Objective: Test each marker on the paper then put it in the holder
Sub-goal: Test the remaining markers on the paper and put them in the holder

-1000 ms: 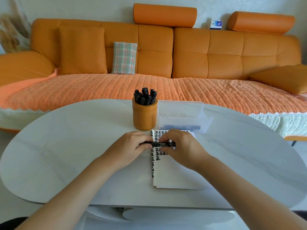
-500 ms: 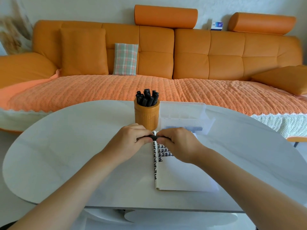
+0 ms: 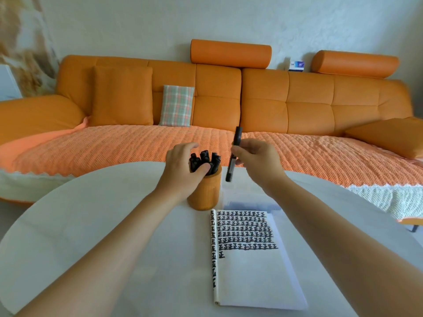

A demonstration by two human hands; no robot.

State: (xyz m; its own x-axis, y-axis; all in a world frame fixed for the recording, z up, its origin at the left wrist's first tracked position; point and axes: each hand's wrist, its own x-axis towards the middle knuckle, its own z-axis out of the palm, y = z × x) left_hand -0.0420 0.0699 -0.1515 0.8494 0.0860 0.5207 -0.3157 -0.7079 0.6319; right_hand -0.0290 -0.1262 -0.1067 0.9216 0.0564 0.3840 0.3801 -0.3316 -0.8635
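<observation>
My right hand (image 3: 259, 162) holds a capped black marker (image 3: 234, 154) nearly upright in the air, just right of the holder's mouth. The orange cylindrical holder (image 3: 205, 192) stands on the white table (image 3: 96, 229) with several black markers (image 3: 204, 160) sticking out. My left hand (image 3: 183, 167) is wrapped around the holder's top, thumb pressed against those markers. The white paper pad (image 3: 251, 275) lies in front of the holder, its upper part filled with rows of black marks.
A clear plastic box (image 3: 249, 201) sits behind the pad, right of the holder, partly hidden by my right arm. An orange sofa (image 3: 263, 104) with cushions runs along the wall beyond the table's far edge.
Both hands left the paper, where they held the marker horizontally. The right hand lifted the marker upright beside the holder; the left hand moved onto the holder's top. The camera tilted up.
</observation>
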